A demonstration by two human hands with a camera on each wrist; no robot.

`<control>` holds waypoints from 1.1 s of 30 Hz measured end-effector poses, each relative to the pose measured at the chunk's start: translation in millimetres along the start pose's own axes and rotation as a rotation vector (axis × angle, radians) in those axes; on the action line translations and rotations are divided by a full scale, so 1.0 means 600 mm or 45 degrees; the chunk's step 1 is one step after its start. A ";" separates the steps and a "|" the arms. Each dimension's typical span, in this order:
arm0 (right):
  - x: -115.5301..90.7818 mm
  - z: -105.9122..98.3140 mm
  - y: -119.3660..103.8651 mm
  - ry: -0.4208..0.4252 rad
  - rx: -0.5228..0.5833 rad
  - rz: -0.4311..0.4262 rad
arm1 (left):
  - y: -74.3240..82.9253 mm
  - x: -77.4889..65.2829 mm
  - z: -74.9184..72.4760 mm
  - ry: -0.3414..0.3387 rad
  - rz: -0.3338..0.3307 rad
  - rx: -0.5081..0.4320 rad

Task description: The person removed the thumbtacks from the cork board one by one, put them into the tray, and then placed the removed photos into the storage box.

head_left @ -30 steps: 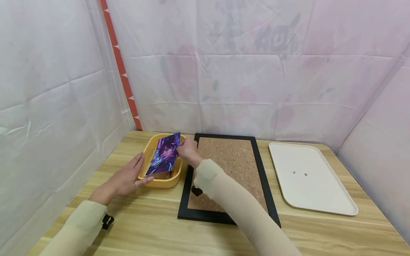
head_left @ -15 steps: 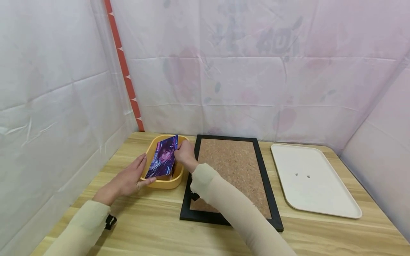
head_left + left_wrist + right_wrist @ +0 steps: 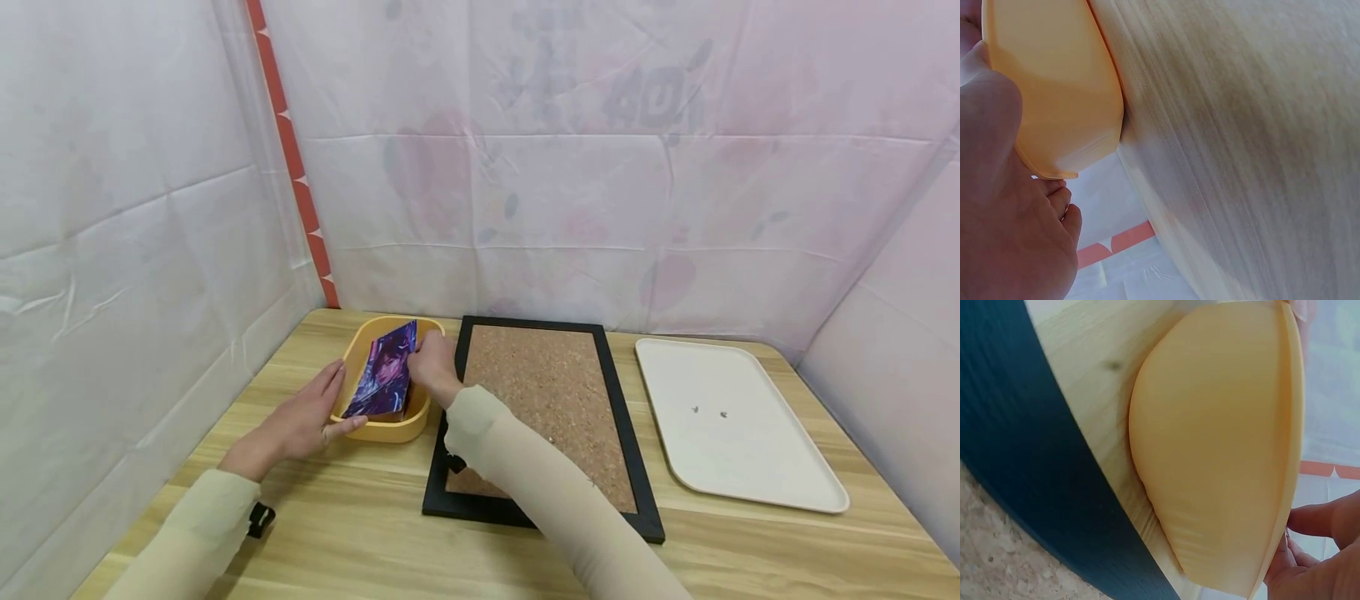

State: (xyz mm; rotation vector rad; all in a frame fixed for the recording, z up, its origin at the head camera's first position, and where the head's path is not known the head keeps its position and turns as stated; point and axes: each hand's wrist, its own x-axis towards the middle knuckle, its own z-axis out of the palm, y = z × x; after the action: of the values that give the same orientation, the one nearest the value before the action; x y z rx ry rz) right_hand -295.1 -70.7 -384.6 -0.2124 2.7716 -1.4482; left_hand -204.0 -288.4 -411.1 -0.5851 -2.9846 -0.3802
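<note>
In the head view a yellow plastic bin (image 3: 407, 430) stands at the left of the table. A glossy purple and blue picture card (image 3: 388, 375) with a printed portrait lies tilted inside it, over something brown at the bottom. My left hand (image 3: 296, 421) holds the bin's near left corner, thumb at the front rim and fingers along the left wall. My right hand (image 3: 435, 367) reaches over the right rim and pinches the card's right edge; its fingertips are partly hidden. From the right wrist, the bin's outer wall (image 3: 1216, 444) blocks the card from sight.
A cork board (image 3: 540, 392) in a black frame (image 3: 480, 506) lies right of the bin, partly under my right forearm. Farther right is a white tray (image 3: 750, 450) with two small dark bits (image 3: 723, 414) on it. White cloth (image 3: 562, 192) encloses the table's sides and back.
My right hand has lowered the picture card deeper into the bin and slightly left, so less of it rises above the rim. The left hand stays at its corner.
</note>
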 end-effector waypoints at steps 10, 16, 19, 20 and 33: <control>0.003 0.002 0.005 0.001 -0.046 -0.026 | 0.002 -0.002 0.003 -0.001 -0.004 -0.008; 0.000 0.004 0.002 -0.013 -0.139 -0.029 | 0.002 -0.002 0.005 0.000 -0.006 -0.009; 0.000 0.004 0.001 -0.042 -0.195 -0.049 | 0.002 -0.002 0.005 0.000 -0.007 -0.002; 0.000 0.003 0.001 -0.059 -0.207 -0.056 | 0.002 -0.002 0.005 -0.003 -0.008 -0.002; -0.008 -0.021 -0.013 -0.239 -0.375 -0.066 | 0.005 -0.003 0.001 -0.013 -0.006 -0.003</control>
State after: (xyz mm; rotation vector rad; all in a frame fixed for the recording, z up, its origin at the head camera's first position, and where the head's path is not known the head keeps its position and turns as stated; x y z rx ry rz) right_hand -290.4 -64.0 -371.4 -0.4017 2.8264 -0.9630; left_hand -201.3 -286.1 -410.9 -0.5818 -2.9959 -0.3824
